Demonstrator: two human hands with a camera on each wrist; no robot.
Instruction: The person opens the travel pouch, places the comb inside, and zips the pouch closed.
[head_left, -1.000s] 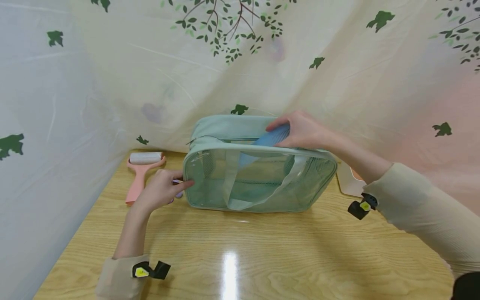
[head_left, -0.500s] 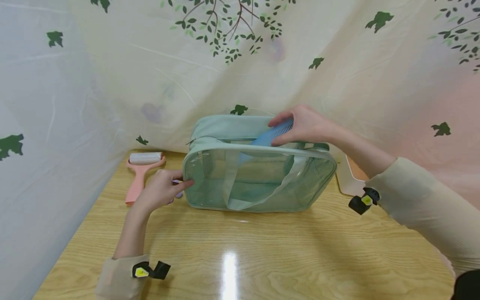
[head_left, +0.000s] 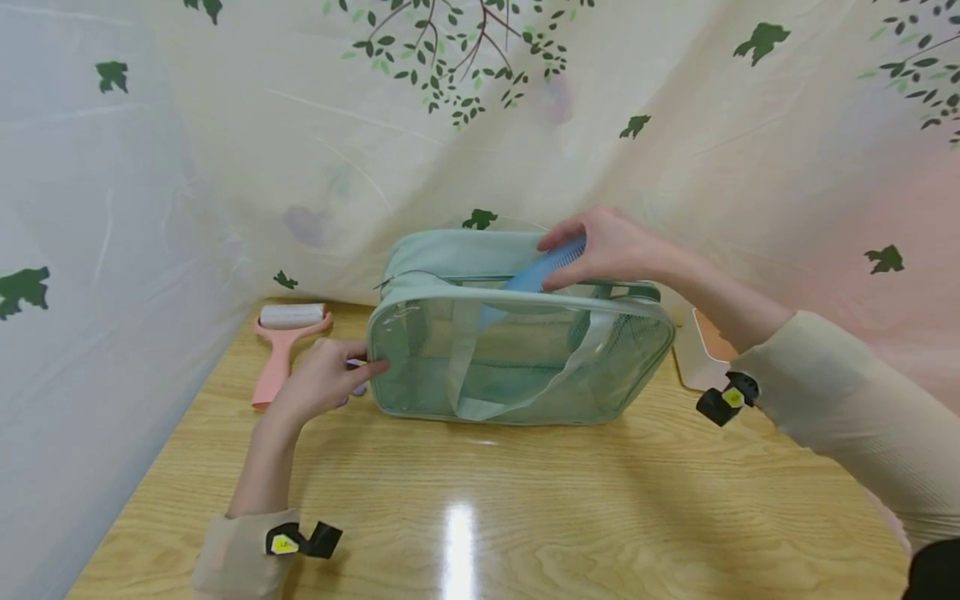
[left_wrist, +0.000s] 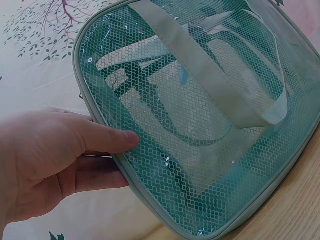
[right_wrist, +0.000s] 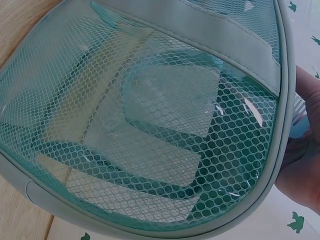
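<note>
A green see-through bag (head_left: 420,358) with mesh sides and a pale strap handle stands upright on the wooden table, its top unzipped. My left hand (head_left: 322,379) pinches the bag's left edge; in the left wrist view the thumb lies on the front face and the fingers go behind the rim. At the top opening my right hand (head_left: 611,246) grips a blue comb (head_left: 536,273) between thumb and fingers. The comb slants down to the left, its lower end showing through the clear front panel. In the right wrist view the bag's rim hides much of the comb.
A pink lint roller (head_left: 275,354) lies on the table left of the bag. A small purple object (head_left: 358,388) shows partly behind my left hand. Right of the bag, a white and orange-brown item (head_left: 693,358) is partly covered by my right forearm. A patterned curtain (head_left: 300,150) hangs behind.
My right hand has risen slightly with the comb, drawing it a little up and to the right. The left hand and the bag stay where they were.
</note>
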